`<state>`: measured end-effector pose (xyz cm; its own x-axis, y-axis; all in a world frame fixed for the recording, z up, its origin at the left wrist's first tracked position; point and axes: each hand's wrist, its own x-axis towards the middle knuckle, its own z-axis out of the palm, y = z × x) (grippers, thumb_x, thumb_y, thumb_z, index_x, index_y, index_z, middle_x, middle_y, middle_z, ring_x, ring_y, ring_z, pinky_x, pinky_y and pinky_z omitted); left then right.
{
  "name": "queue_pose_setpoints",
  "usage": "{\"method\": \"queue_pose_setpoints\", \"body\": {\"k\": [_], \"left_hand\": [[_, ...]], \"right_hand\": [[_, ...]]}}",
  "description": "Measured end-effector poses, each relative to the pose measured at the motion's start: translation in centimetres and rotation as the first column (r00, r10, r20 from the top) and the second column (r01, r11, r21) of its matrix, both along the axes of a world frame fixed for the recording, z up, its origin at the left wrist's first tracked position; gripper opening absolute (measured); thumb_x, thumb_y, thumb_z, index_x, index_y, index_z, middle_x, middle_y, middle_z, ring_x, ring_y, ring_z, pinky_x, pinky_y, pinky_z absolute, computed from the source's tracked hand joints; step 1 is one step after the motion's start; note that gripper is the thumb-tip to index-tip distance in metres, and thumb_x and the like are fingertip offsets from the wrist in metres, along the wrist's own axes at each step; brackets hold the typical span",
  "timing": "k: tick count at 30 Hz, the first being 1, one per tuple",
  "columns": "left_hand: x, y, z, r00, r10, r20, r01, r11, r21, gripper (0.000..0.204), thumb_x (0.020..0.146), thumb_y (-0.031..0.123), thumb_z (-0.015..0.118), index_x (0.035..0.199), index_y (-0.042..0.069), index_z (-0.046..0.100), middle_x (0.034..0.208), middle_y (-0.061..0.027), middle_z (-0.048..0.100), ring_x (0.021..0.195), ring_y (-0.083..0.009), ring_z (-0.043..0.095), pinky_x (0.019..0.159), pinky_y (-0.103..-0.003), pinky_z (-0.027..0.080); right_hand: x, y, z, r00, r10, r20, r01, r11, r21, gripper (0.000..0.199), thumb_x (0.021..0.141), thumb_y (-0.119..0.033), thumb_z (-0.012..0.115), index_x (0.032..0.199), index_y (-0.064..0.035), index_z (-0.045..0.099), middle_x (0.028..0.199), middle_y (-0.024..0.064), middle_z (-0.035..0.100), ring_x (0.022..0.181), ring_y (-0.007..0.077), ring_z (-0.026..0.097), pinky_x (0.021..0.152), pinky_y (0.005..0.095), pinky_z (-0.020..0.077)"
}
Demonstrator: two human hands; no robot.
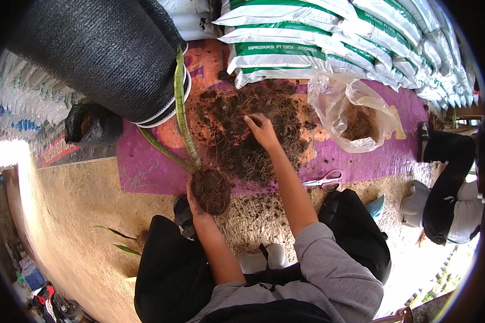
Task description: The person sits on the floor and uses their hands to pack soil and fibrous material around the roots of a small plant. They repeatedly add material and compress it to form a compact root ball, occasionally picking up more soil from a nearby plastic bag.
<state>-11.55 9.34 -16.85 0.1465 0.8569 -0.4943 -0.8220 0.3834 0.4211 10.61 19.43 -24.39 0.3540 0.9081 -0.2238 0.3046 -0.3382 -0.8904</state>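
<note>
Nearest, the left hand [197, 205] is clamped around the lower left side of a round, dark brown root ball matted with fine fibres [212, 191], holding it just past the near edge of a purple-and-orange printed sheet [369, 161] on the floor. Its far fingers are hidden behind the ball. From the top rise two long green leaves with yellowish margins [181, 107], one steeply, one slanting left. A palm set well under the ball should bear its weight better than a pull on the leaves, and a light squeeze would spare the roots.

On the sheet's near edge, right of the forearm, lie scissors with red-and-grey handles [323, 181]; any reach sideways should mind the blades.

Farther out, the right hand [262, 131] is over a loose, dark heap of soil and stringy roots [250, 156], thumb and forefinger close together; whether anything is pinched there I cannot tell. Small, loose pinches would probably separate tangled fibres more cleanly than tugging.

Beyond to the right stands a clear, crumpled plastic bag [328, 102] with brown fibrous matter inside, best kept clear of the elbow.
</note>
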Motion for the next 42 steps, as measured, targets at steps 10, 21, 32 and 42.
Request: {"method": "queue_pose_setpoints", "body": {"k": [10, 21, 32, 42], "left_hand": [[1.0, 0.1, 0.2, 0.999, -0.029, 0.034, 0.029, 1.0, 0.0, 0.047, 0.089, 0.037, 0.043, 0.116, 0.001, 0.053, 0.11, -0.0166, 0.058, 0.099, -0.0306, 0.058, 0.083, -0.045, 0.05], [1.3, 0.3, 0.0, 0.997, -0.075, 0.024, 0.072, 0.992, 0.104, 0.046, 0.088, 0.039, 0.043, 0.115, 0.003, 0.055, 0.111, -0.0139, 0.058, 0.101, -0.0299, 0.057, 0.084, -0.045, 0.048], [1.7, 0.2, -0.7, 0.996, -0.06, 0.07, 0.053, 0.994, 0.099, 0.049, 0.088, 0.039, 0.043, 0.118, 0.001, 0.051, 0.114, -0.0169, 0.056, 0.101, -0.0323, 0.056, 0.084, -0.046, 0.049], [1.5, 0.2, -0.6, 0.998, -0.013, 0.056, 0.014, 1.0, -0.005, 0.047, 0.088, 0.037, 0.043, 0.118, 0.001, 0.052, 0.114, -0.0179, 0.056, 0.099, -0.0337, 0.057, 0.082, -0.049, 0.049]], "right_hand": [[3.7, 0.1, -3.2, 0.754, 0.089, 0.651, 0.013, 0.988, -0.151, 0.071, 0.072, -0.034, 0.069, 0.132, -0.0104, 0.037, 0.138, 0.0149, 0.03, 0.123, 0.0353, 0.032, 0.098, 0.0551, 0.0275], [-4.5, -2.3, -2.3, 0.655, 0.328, 0.681, -0.397, 0.916, -0.059, 0.038, 0.074, -0.021, 0.065, 0.11, -0.0091, 0.058, 0.12, 0.0131, 0.049, 0.123, 0.0376, 0.032, 0.096, 0.0528, 0.0326], [5.3, 0.6, -2.8, 0.776, -0.21, 0.595, 0.173, 0.978, 0.118, 0.04, 0.074, -0.005, 0.061, 0.113, 0.0005, 0.053, 0.12, 0.0235, 0.048, 0.111, 0.0404, 0.046, 0.09, 0.042, 0.0426], [7.1, 1.2, -2.5, 0.92, -0.374, 0.116, 0.339, 0.909, 0.241, 0.028, 0.075, -0.009, 0.064, 0.1, 0.0032, 0.061, 0.088, 0.02, 0.064, 0.083, 0.0323, 0.062, 0.078, 0.0364, 0.0465]]}}
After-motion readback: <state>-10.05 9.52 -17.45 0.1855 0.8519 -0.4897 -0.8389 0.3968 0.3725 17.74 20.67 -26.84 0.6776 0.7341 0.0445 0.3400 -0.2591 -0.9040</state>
